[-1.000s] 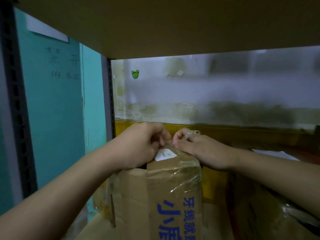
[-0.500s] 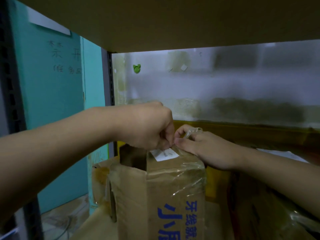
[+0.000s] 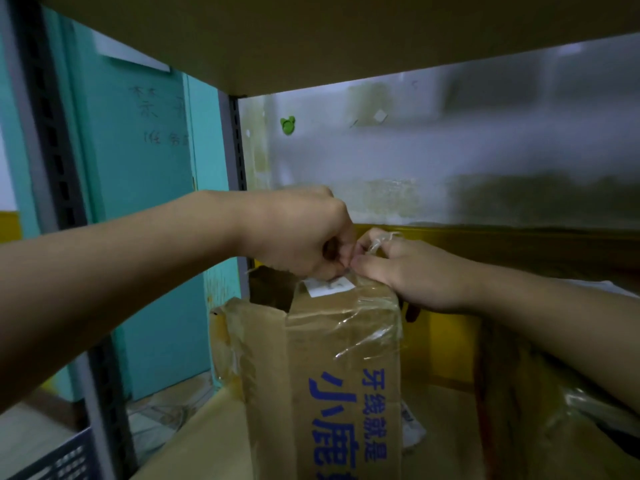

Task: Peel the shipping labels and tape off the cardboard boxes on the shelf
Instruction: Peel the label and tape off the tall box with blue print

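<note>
- box stands near the shelf's front left corner, clear tape wrinkled across it, mostly unpeeled.
- white label sits whole on its top edge.
- my left hand pinches tape beside it; my right hand, fingers curled, holds a loose scrap.

This looks like a storeroom. A slotted steel upright carries a bare shelf board overhead, a taped cardboard box stands on the shelf below, and the white wall behind is stained and grimy.
</note>
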Motion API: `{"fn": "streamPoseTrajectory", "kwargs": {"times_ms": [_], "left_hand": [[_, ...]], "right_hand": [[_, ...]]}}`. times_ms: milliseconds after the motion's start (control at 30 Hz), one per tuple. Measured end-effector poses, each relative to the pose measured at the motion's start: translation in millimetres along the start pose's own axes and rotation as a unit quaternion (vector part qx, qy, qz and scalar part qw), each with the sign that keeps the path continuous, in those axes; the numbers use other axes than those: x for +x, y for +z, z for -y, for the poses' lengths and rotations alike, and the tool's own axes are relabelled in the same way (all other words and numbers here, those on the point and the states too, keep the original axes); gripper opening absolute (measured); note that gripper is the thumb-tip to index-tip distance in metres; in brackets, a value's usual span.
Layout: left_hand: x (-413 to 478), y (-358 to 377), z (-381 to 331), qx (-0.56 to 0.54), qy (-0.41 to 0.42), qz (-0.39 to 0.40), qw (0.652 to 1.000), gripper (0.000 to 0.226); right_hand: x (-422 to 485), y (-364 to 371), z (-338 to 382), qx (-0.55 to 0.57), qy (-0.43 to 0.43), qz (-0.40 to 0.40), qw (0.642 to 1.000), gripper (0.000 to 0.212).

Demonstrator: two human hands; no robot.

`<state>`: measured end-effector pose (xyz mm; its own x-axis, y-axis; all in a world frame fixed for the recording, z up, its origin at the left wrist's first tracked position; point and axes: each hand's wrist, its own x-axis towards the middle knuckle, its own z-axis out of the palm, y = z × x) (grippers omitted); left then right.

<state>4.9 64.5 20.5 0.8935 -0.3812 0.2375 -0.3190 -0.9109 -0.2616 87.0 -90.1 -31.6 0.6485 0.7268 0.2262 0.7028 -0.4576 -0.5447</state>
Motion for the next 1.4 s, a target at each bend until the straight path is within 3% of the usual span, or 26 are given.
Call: {"fn": "streamPoseTrajectory", "kwargs": {"times_ms": [233, 367, 533, 667, 833, 967, 1267, 1400], "left_hand": [[-0.9, 2.5, 5.5, -0.054, -0.03, 0.032, 0.998, 0.004], [-6.4, 1.9, 13.9, -0.083, -0.039, 0.042, 0.995, 0.002], [-26.6, 12.4, 29.9, -0.21, -0.041, 0.024, 0.976, 0.011], [-34.1, 27.3, 36.9, -0.192, -0.006, -0.002, 0.981, 0.029], [-37.2, 29.3, 36.5, -0.205, -0.013, -0.047, 0.978, 0.018], [-39.4, 33.3, 33.1, -0.228, -0.023, -0.089, 0.969, 0.011], [-43.6, 22.1, 25.3, -0.223, -0.058, -0.051, 0.972, 0.002], [-45.6, 15.9, 14.1, -0.211, -0.04, -0.057, 0.975, 0.017]], "right_hand": [[0.2, 0.1, 0.7, -0.014, -0.003, 0.003, 1.0, 0.042], [1.8, 1.5, 2.2, -0.036, -0.021, -0.009, 0.999, 0.036], [-3.2, 1.3, 2.5, -0.016, -0.023, -0.012, 1.0, 0.027], [-3.9, 1.8, 2.8, -0.031, -0.02, -0.018, 0.999, 0.025], [-5.5, -1.3, 5.4, -0.059, -0.02, -0.039, 0.997, 0.034], [-9.4, -2.5, 3.4, -0.059, -0.029, -0.041, 0.997, 0.027], [-7.3, -1.9, 6.3, -0.065, -0.022, -0.033, 0.997, 0.025], [-8.0, -1.6, 6.4, -0.061, -0.02, -0.033, 0.997, 0.027]]}}
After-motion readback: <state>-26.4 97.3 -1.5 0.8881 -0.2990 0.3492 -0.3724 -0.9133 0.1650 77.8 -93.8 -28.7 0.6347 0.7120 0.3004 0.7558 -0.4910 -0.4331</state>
